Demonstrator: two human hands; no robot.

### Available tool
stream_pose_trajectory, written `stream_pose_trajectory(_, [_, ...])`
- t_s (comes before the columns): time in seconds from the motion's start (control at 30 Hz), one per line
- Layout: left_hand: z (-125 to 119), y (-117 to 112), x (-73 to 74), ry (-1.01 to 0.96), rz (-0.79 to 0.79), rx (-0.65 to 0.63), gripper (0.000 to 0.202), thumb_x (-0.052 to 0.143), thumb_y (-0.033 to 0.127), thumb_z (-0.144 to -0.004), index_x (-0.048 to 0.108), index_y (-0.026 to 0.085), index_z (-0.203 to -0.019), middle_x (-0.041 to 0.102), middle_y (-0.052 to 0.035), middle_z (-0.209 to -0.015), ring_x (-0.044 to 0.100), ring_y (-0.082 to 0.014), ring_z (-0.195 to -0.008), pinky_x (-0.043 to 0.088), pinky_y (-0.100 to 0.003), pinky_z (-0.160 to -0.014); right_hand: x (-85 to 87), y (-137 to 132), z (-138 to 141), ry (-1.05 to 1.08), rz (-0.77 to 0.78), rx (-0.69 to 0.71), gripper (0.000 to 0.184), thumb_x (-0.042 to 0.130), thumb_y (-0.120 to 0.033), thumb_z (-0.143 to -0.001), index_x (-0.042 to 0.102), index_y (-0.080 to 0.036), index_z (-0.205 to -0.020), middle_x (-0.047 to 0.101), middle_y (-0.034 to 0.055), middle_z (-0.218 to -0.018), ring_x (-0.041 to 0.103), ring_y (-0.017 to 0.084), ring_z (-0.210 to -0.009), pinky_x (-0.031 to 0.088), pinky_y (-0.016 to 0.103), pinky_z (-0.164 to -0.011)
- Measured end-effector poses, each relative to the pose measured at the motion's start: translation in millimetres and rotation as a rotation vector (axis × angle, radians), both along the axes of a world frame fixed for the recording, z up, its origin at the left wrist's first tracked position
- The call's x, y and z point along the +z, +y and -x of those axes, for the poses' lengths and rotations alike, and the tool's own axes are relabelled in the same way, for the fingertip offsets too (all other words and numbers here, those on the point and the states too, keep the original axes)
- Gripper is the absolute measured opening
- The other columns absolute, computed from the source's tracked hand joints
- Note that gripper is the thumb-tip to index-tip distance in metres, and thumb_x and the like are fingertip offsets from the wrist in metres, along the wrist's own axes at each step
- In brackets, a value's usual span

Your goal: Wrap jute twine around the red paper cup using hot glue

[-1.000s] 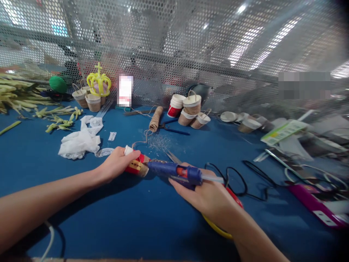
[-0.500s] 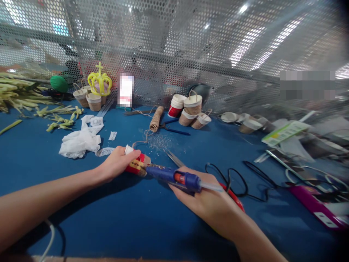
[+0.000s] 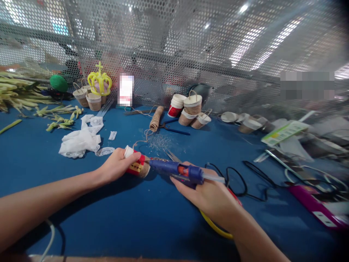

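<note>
My left hand point(image 3: 117, 163) is closed around a small red paper cup point(image 3: 136, 168) that lies tilted, its white rim to the left. Brown twine is wound around the cup's base end. In my right hand point(image 3: 207, 193) is a blue hot glue gun point(image 3: 177, 171) with a clear glue stick out of its back. The gun's nozzle is at the cup, close to the twine; I cannot tell if it touches. A strand of twine runs from the cup to a twine roll point(image 3: 156, 119). Scissors point(image 3: 172, 156) lie partly hidden beneath my right hand.
White lace point(image 3: 80, 142) lies on the left of the blue table. Behind are pliers point(image 3: 174, 130), twine-wrapped cups point(image 3: 193, 105), stacked red cups point(image 3: 176, 106) and a yellow crown point(image 3: 99, 82) by a mesh wall. Black cable and a purple power strip point(image 3: 316, 207) are at the right.
The glue gun's nozzle has shifted slightly up and right along the cup. My right hand has risen a little, and the cup has turned slightly in my left hand.
</note>
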State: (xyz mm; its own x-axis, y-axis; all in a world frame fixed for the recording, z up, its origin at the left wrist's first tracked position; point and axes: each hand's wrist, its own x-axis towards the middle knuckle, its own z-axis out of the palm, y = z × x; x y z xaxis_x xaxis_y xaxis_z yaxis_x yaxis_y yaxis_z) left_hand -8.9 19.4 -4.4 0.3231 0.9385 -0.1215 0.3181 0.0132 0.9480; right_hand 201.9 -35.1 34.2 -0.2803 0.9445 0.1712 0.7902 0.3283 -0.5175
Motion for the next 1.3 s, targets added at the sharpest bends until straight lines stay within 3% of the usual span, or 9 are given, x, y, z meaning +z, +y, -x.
stream_pose_trajectory(0.17, [0.8, -0.4, -0.5, -0.023, -0.004, -0.02, 0.038, 0.046, 0.041, -0.075, 0.066, 0.009, -0.072, 0.064, -0.0054, -0.064, 0.052, -0.0133, -0.055, 0.037, -0.02, -0.047, 4.1, 0.0, 1.2, -0.016, -0.029, 0.022, 0.01, 0.048, -0.025, -0.077, 0.054, -0.022, -0.068, 0.056, -0.0008, -0.057, 0.052, 0.014, -0.051, 0.045, 0.023, -0.048])
stream_pose_trajectory(0.37, [1.2, 0.4, -3.1, -0.03, -0.007, -0.052, 0.039, 0.046, 0.043, -0.077, 0.066, 0.01, -0.073, 0.061, -0.0022, -0.061, 0.049, -0.0105, -0.052, 0.036, -0.019, -0.047, 8.7, -1.3, 2.4, -0.008, -0.054, 0.048, 0.014, 0.048, -0.023, -0.075, 0.058, -0.021, -0.065, 0.064, 0.0013, -0.066, 0.06, 0.017, -0.066, 0.048, 0.026, -0.065])
stream_pose_trajectory(0.5, [2.0, -0.3, -6.0, -0.015, -0.035, -0.079, 0.041, 0.046, 0.045, -0.077, 0.065, 0.009, -0.075, 0.058, -0.0011, -0.06, 0.048, -0.0102, -0.053, 0.035, -0.019, -0.049, 9.2, 0.9, 3.1, -0.009, -0.022, -0.018, 0.023, 0.05, -0.025, -0.073, 0.051, -0.021, -0.05, 0.058, -0.0007, -0.05, 0.059, 0.016, -0.059, 0.048, 0.024, -0.056])
stream_pose_trajectory(0.63, [3.0, -1.9, -7.5, 0.018, -0.058, -0.082, 0.042, 0.046, 0.046, -0.077, 0.062, 0.009, -0.066, 0.053, 0.0006, -0.053, 0.044, -0.0095, -0.049, 0.032, -0.018, -0.045, 11.7, 3.8, 4.7, -0.034, 0.007, -0.08, 0.022, 0.049, -0.023, -0.072, 0.05, -0.021, -0.05, 0.055, -0.0014, -0.045, 0.056, 0.015, -0.053, 0.044, 0.023, -0.048])
stream_pose_trajectory(0.87, [1.9, -2.1, -4.1, -0.022, -0.043, -0.114, 0.04, 0.045, 0.044, -0.078, 0.065, 0.009, -0.077, 0.058, -0.0013, -0.062, 0.048, -0.0109, -0.055, 0.036, -0.019, -0.05, 14.9, 0.1, 4.3, 0.005, 0.039, -0.038, 0.021, 0.048, -0.025, -0.073, 0.053, -0.021, -0.052, 0.056, -0.0016, -0.045, 0.059, 0.016, -0.057, 0.044, 0.023, -0.049])
stream_pose_trajectory(1.17, [5.1, -3.6, -6.9, 0.054, -0.14, -0.143, 0.043, 0.043, 0.045, -0.078, 0.056, 0.01, -0.059, 0.044, 0.0024, -0.051, 0.037, -0.0078, -0.047, 0.029, -0.018, -0.043, 13.3, 4.2, 2.3, -0.025, 0.099, -0.109, 0.022, 0.052, -0.029, -0.072, 0.05, -0.021, -0.051, 0.047, -0.0051, -0.036, 0.052, 0.013, -0.044, 0.042, 0.022, -0.045])
stream_pose_trajectory(1.3, [3.2, -3.9, -4.4, 0.03, -0.116, -0.147, 0.041, 0.043, 0.045, -0.078, 0.06, 0.01, -0.066, 0.05, 0.0011, -0.055, 0.041, -0.0089, -0.051, 0.033, -0.018, -0.047, 13.2, 1.8, 1.4, -0.014, 0.088, -0.088, 0.021, 0.052, -0.028, -0.071, 0.051, -0.021, -0.051, 0.052, -0.0035, -0.041, 0.056, 0.014, -0.052, 0.044, 0.022, -0.049])
